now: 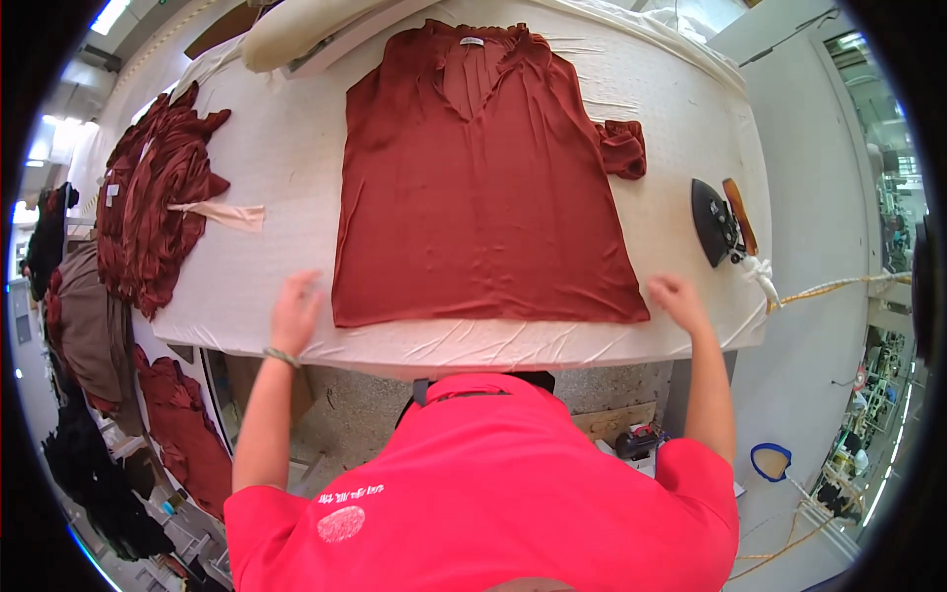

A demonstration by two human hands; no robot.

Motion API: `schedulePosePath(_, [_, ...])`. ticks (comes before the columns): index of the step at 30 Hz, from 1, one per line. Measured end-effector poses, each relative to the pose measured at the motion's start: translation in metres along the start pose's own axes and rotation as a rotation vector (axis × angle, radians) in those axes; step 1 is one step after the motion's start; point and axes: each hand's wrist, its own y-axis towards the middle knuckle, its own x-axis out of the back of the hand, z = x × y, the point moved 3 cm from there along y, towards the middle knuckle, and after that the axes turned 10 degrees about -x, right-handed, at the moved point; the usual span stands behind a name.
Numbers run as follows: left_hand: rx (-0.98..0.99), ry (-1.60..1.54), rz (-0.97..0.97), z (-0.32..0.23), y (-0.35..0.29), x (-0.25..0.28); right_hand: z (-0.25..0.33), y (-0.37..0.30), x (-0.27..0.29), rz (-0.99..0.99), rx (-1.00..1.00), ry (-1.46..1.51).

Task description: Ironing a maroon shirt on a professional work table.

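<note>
Nearest: pink shirt [552, 474], white print [341, 525] illegible, nearside of dark-red blouse [483, 207]. Left hand [295, 314] loosely open, empty, just left of the blouse; right hand [681, 302] curled, closure uncertain, just right, seemingly nearer. Blouse lies flat on pale table [281, 237], between and beyond both hands, long axis away from wearer. Pale label [473, 41] at blouse's far neckline: unreadable.

The blouse [483, 217] is plain rust-red (the table cover [286, 178] cream).
</note>
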Motion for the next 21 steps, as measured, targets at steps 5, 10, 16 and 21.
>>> schedulePosePath(5, [0.413,-0.639,-0.294,0.085,0.161,0.018,0.121,0.136,0.01,-0.224,0.002,0.329])
schedulePosePath(10, [0.5,-0.856,-0.276,0.073,0.298,-0.008,0.204,0.238,0.074,0.136,0.061,-0.057])
schedulePosePath(16, [0.51,-0.826,-0.179,0.019,0.379,-0.03,0.256,0.285,0.242,-1.086,0.23,-0.3])
schedulePosePath(21, [0.329,-0.531,0.178,-0.012,0.417,-0.053,0.335,0.313,0.034,-0.693,0.717,-0.383])
